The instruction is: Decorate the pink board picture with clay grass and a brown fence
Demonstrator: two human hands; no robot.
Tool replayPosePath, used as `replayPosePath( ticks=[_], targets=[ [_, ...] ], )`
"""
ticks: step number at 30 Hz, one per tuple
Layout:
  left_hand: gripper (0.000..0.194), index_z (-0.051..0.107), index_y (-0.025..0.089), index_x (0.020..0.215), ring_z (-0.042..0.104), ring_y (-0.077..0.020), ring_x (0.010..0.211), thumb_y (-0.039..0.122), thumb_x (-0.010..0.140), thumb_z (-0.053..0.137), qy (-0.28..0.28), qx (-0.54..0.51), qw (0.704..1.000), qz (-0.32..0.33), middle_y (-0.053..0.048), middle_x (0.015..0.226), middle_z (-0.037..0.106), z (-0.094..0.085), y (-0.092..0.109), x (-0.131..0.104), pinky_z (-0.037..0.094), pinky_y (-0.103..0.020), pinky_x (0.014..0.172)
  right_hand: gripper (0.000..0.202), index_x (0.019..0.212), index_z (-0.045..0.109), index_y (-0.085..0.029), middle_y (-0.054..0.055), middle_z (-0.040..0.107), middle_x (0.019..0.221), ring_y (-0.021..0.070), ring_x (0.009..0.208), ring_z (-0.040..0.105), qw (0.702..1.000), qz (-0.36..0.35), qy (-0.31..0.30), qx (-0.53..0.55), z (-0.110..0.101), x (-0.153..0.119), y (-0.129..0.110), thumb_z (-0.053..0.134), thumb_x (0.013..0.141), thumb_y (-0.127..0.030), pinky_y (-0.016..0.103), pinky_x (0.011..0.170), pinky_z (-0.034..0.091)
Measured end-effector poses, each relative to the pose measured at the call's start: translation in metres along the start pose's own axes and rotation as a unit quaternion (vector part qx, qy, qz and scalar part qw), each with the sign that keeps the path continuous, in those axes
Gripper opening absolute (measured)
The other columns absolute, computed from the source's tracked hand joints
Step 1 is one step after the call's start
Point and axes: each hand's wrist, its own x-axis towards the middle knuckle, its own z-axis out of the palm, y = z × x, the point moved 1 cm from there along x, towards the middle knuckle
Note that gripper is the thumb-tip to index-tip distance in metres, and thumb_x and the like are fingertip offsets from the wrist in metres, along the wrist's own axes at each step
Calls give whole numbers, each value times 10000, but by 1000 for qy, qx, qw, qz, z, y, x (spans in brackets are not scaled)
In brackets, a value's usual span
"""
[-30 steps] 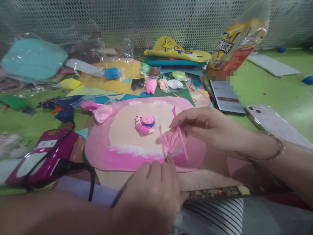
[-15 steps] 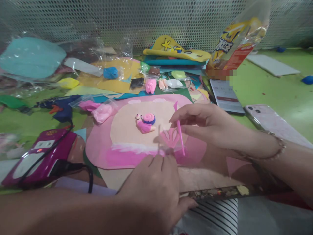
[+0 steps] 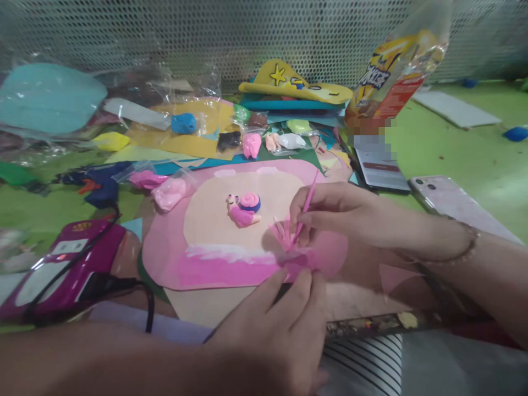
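Here, the pink stick point(image 3: 309, 198) slants through the right grip point(image 3: 344, 213), pinched around its middle.

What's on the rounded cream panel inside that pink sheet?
A pink clay-like snail with a spiral shell, and a pink fan-shaped piece at lower right. The right hand, holding a thin pink stick, hides anything beneath it on the cream panel.

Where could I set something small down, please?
The green table at right is mostly bare between the white board, blue lump and pink phone. It is crowded behind the pink sheet, with clay bags, and left of it, around the glue gun and purple box.
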Motion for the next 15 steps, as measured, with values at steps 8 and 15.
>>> replayPosePath(
  ticks=[8, 15],
  targets=[
    [670, 342, 77, 1378, 308, -315, 1325, 511, 877, 438, -100, -18, 994, 36, -145, 1415, 403, 11, -2, 1, 220, -435, 1068, 128, 705, 534, -165, 6, 613, 678, 94, 611, 593, 999, 51, 10, -13, -1, 3, 3, 490, 816, -119, 215, 609, 507],
    [662, 324, 60, 1381, 319, -318, 1318, 487, 886, 434, -101, -19, 994, 47, -166, 1428, 374, 9, -5, 1, 248, -425, 1056, 118, 763, 544, -156, 10, 618, 701, 93, 636, 599, 997, 61, 13, -39, 1, 6, 7, 461, 840, -121, 216, 623, 509]
  ],
)
